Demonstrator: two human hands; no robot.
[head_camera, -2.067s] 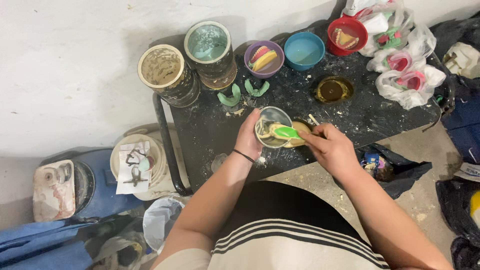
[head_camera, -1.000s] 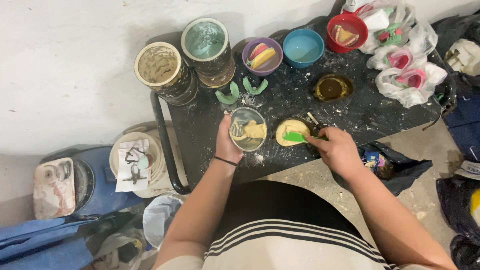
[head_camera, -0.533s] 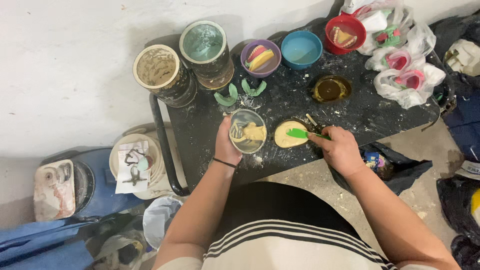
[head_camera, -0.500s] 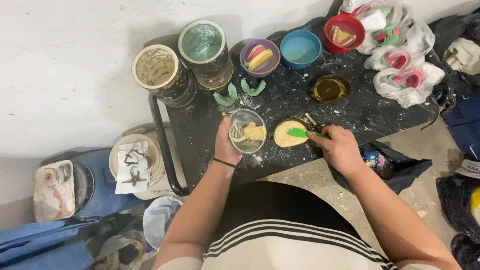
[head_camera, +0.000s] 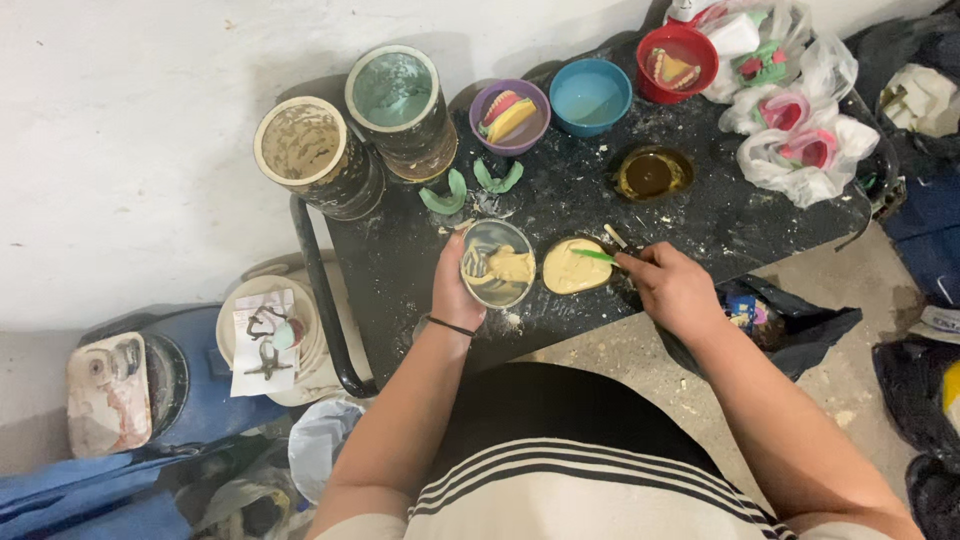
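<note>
The left hand's (head_camera: 455, 290) fingers are wrapping around a small bowl (head_camera: 497, 264) of yellow paste, holding it over the black counter (head_camera: 700, 225). The right hand (head_camera: 672, 290) is gripping a green spatula (head_camera: 597, 256), touching the yellow mound (head_camera: 572, 266) beside it.

White plastered wall (head_camera: 120, 120) behind, scuffed and marked in places. Below and to the right, bare grey concrete floor (head_camera: 880, 300), dusty and gritty. In the middle, small black table (head_camera: 720, 215) with a dark tube frame (head_camera: 315, 290), top speckled with pale splashes and crumbs. Along the right edge, dark bags (head_camera: 920, 400) heaped on the floor. At lower left, blue drum (head_camera: 200, 375) near the wall. Even, soft light, with faint shadows on the wall behind the table.
</note>
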